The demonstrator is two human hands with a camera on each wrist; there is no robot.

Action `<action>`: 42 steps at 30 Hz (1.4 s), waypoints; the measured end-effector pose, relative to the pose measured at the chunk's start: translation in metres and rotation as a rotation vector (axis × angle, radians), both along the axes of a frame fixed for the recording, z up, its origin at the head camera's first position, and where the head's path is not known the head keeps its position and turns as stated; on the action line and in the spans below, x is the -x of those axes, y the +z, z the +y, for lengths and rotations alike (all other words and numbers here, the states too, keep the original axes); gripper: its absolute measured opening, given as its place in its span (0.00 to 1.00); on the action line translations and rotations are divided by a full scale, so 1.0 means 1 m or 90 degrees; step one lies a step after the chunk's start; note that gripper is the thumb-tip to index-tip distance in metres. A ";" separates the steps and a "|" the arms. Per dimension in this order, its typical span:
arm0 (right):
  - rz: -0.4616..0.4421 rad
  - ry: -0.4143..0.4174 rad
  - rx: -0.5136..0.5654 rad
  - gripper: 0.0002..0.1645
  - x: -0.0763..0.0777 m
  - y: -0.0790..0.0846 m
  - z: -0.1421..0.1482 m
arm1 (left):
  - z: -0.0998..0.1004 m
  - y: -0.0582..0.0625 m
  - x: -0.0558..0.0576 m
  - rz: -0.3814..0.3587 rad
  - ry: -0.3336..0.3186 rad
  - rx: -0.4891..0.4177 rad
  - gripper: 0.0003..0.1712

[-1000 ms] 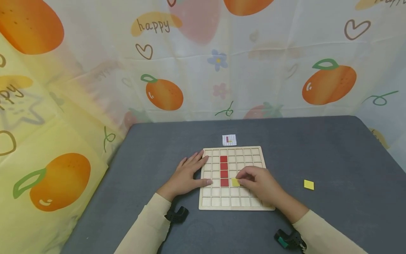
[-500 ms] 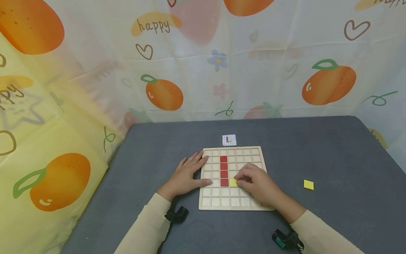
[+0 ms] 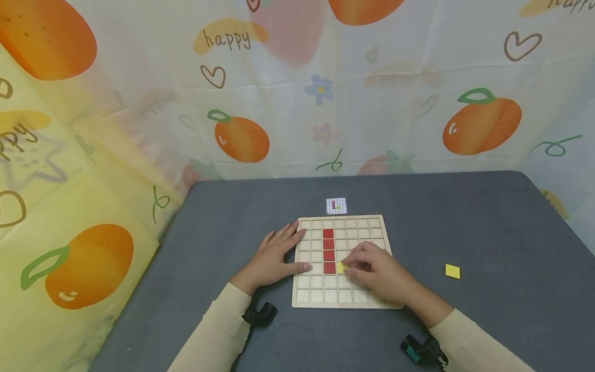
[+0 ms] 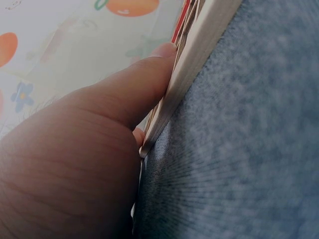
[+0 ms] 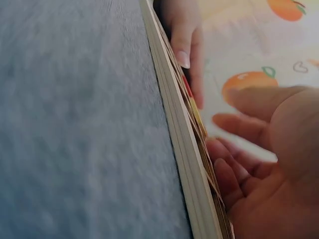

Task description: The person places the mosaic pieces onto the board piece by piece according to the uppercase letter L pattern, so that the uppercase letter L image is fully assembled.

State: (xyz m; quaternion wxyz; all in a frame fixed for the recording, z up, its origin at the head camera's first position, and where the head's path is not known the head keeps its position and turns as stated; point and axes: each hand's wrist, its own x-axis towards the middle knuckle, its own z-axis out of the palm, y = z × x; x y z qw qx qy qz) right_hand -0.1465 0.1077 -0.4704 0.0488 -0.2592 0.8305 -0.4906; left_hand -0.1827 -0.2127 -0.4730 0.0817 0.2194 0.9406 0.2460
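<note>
A wooden grid board (image 3: 321, 296) lies flat on the table. Several red square tiles (image 3: 328, 244) fill a vertical run of its cells. Right of the lowest red one, a yellow tile (image 3: 340, 268) sits in the grid, partly covered by fingertips. My right hand (image 3: 378, 271) is over the board with its index finger and thumb at that tile. In the right wrist view, this hand's thumb (image 5: 249, 102) stands apart from the index finger and off the board. My left hand (image 3: 274, 258) rests on the board's left edge, fingers spread; the left wrist view shows its thumb (image 4: 144, 82) against the rim.
Another yellow tile (image 3: 452, 271) lies on the grey table (image 3: 492, 222) to the right of the board. Behind the board is a small card (image 3: 336, 205) printed with a grid, a red bar and yellow marks. A fruit-patterned cloth (image 3: 288, 119) hangs along the far edge.
The yellow tile has shifted slightly left into the cell beside the lowest red tile. My right thumb and index finger have parted around it. The left hand stays put.
</note>
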 end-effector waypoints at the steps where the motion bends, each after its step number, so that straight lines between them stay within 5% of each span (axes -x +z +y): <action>1: -0.006 0.007 0.009 0.08 0.001 0.000 0.001 | 0.000 0.000 0.000 0.001 0.000 0.000 0.59; 13: -0.113 0.028 0.114 0.21 0.007 0.020 0.032 | 0.000 0.001 -0.001 0.004 -0.006 -0.004 0.59; 26: -0.075 0.037 0.203 0.29 0.017 0.039 0.080 | 0.000 0.001 -0.001 -0.006 -0.001 0.003 0.59; 33: -0.041 -0.021 0.137 0.24 0.027 0.036 0.116 | 0.000 0.000 -0.001 -0.002 0.002 0.006 0.59; 42: -0.094 -0.078 0.067 0.28 0.035 0.019 0.164 | -0.002 -0.001 0.001 0.003 -0.011 -0.001 0.58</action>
